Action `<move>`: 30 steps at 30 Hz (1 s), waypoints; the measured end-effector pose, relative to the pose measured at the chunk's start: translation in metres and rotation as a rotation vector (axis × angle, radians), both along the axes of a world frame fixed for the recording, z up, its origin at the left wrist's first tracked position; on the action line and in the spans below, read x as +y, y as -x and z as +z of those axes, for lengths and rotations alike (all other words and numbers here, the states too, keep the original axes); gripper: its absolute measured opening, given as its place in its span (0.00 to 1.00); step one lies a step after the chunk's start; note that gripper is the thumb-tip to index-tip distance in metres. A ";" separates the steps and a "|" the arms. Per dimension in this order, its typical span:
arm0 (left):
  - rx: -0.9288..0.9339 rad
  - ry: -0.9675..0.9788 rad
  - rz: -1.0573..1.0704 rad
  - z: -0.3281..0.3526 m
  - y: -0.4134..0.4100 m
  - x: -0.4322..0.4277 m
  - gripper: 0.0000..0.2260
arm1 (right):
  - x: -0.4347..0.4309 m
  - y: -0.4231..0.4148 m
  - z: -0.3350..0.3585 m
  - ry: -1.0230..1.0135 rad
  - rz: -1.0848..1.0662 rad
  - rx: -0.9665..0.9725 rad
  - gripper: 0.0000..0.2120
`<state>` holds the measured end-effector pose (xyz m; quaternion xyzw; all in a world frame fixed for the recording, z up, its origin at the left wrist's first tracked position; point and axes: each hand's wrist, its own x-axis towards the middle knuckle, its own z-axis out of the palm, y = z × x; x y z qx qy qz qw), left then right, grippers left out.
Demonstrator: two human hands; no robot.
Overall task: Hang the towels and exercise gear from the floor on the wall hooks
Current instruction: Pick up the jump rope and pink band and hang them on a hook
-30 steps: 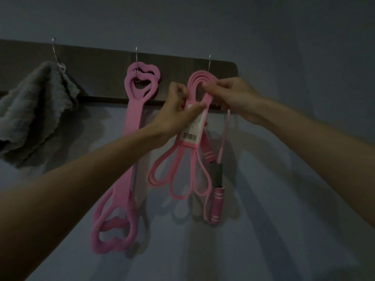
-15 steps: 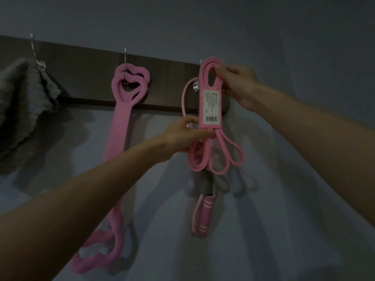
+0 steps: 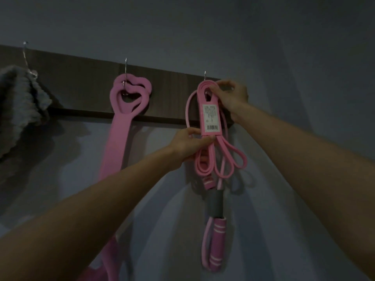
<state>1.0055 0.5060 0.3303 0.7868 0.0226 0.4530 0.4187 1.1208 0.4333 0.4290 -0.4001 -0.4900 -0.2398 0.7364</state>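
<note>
Dim room, head view looking up at a dark wooden hook board [image 3: 85, 86] fixed to a grey wall [image 3: 284, 47]. Three metal hooks on the board. Right hook [image 3: 205, 76]: a bundled pink resistance band [image 3: 211, 110] with a white label and barcode sleeve [image 3: 211, 118] sits with its top loop at this hook; whether the loop is fully seated over the hook can't be told, fingers are in the way. Right hand [image 3: 231, 96] is up at the top loop, thumb and fingers pinched on the band's upper edge just beside the hook. Left hand [image 3: 188, 142] is lower, fingers closed in a pinch on the band just under the label, where the strands fan out into hanging loops [image 3: 229, 159]. Behind and below the band, a pink jump rope [image 3: 215, 246] hangs from the same hook area, thin cord arcing out to the left of the band, striped pink handles and a grey wrap [image 3: 216, 203] dangling below. Middle hook [image 3: 126, 63]: a wide pink strap with heart-shaped loops [image 3: 129, 94] hangs from it, the strap running straight down the wall and passing behind the left forearm. Left hook [image 3: 25, 49]: a grey towel [image 3: 18, 110] hangs bunched, partly cut off by the frame edge. Both forearms reach up from the bottom corners. Floor is out of view.
</note>
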 end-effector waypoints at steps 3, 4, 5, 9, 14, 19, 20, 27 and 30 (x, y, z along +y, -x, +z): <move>-0.009 -0.024 0.012 -0.003 -0.004 0.008 0.11 | 0.009 -0.005 0.000 -0.014 0.025 0.009 0.12; -0.017 -0.021 0.003 -0.003 -0.005 0.010 0.11 | 0.011 -0.006 0.000 -0.020 0.032 0.011 0.12; -0.020 -0.014 -0.005 -0.004 -0.005 0.012 0.10 | 0.012 -0.007 0.001 -0.026 0.033 0.008 0.13; 0.043 -0.008 0.019 -0.002 -0.005 0.017 0.08 | 0.013 -0.010 -0.003 -0.007 -0.035 -0.041 0.13; 0.112 0.017 0.024 -0.013 0.000 0.019 0.12 | 0.012 -0.011 -0.019 0.025 -0.060 -0.118 0.13; 0.054 0.105 0.055 -0.025 0.003 0.015 0.13 | 0.007 -0.004 -0.035 0.085 -0.073 -0.142 0.14; 0.049 0.111 0.070 -0.026 0.003 0.014 0.14 | 0.005 -0.003 -0.038 0.110 -0.069 -0.151 0.13; 0.025 0.025 0.162 -0.035 0.013 0.005 0.12 | -0.012 -0.010 -0.085 0.204 -0.148 -0.131 0.16; -0.030 -0.049 0.252 -0.046 0.014 0.004 0.13 | -0.018 -0.012 -0.120 0.389 -0.103 -0.156 0.14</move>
